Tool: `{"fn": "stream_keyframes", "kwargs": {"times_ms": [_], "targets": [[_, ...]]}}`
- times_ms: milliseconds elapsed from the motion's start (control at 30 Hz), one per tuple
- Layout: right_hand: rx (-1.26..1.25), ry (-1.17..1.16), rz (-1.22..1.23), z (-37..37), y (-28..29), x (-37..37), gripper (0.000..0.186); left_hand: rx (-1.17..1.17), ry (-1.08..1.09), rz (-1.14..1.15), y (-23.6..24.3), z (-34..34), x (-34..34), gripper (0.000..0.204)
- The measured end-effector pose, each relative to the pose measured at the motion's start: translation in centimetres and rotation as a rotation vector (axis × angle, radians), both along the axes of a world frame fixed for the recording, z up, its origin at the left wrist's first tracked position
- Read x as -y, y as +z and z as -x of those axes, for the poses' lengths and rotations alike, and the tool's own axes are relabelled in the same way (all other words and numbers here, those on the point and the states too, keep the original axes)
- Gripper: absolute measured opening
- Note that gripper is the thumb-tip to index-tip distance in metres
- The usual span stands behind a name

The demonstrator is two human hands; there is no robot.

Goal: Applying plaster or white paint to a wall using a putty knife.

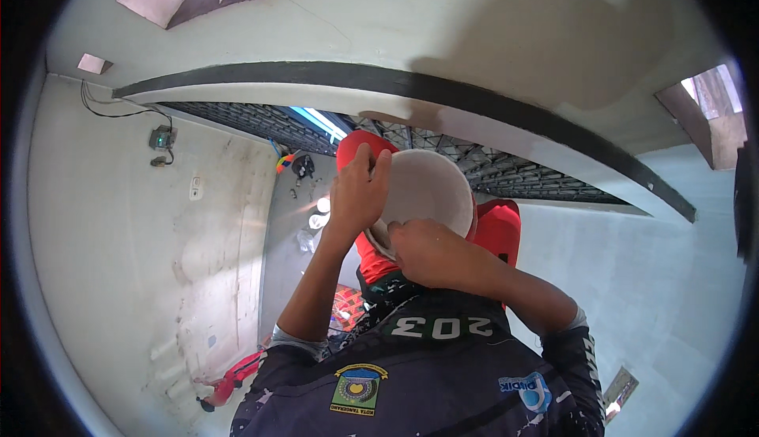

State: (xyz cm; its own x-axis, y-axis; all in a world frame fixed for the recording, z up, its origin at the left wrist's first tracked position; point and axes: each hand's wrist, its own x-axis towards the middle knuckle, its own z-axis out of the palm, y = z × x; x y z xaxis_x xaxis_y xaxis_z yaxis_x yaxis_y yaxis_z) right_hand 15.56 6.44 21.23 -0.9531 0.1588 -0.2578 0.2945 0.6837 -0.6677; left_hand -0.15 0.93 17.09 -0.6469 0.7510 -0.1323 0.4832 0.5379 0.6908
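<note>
A shield-shaped badge (359, 389), yellow, green and black, sits low on the dark shirt, left of centre. A blue oval patch (525, 390) with white edging lies on the same shirt to the right, and large white numerals (441, 327) run across it above both. No packages, signs or screens show.

White round bowl (431, 192), raised overhead, underside toward camera. Left hand (357, 192) gripping its left rim, fingers curled over the edge. Right hand (427, 251) clasping the lower rim. Red cloth (498, 227) behind bowl. Dark printed jersey (411, 374) at lower edge. Grey plastered wall (142, 263) on left; black-banded beam (411, 85) above.
</note>
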Motion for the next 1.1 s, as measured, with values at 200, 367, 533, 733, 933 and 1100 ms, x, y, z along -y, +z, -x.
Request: {"fn": "stream_keyframes", "kwargs": {"times_ms": [200, 367, 533, 733, 933, 1100], "targets": [[0.038, 0.060, 0.031, 0.0, 1.1, 0.2, 0.019, 0.009, 0.002, 0.011, 0.1, -0.1, -0.1, 0.039], [0.106, 0.118, 0.101, -0.5, 2.3, -1.5, 0.019, -0.002, 0.005, 0.037, -0.2, 0.1, -0.1, 0.040], [0.124, 0.124, 0.095, -2.0, 3.7, -2.6, 0.018, -0.019, 0.006, 0.055, -0.2, 0.1, -0.3, 0.040], [0.078, -0.013, 0.001, -2.8, 3.7, -2.6, 0.022, -0.015, 0.006, 0.020, -0.5, 0.0, -0.3, 0.039], [-0.043, 0.186, -0.193, -1.9, 3.1, 0.7, 0.023, -0.043, -0.005, 0.036, -0.5, 0.0, -0.6, 0.039], [-0.031, 0.290, -0.121, -1.7, 3.2, 0.7, 0.023, -0.027, -0.003, 0.033, -0.5, 0.1, -0.5, 0.039]]}}
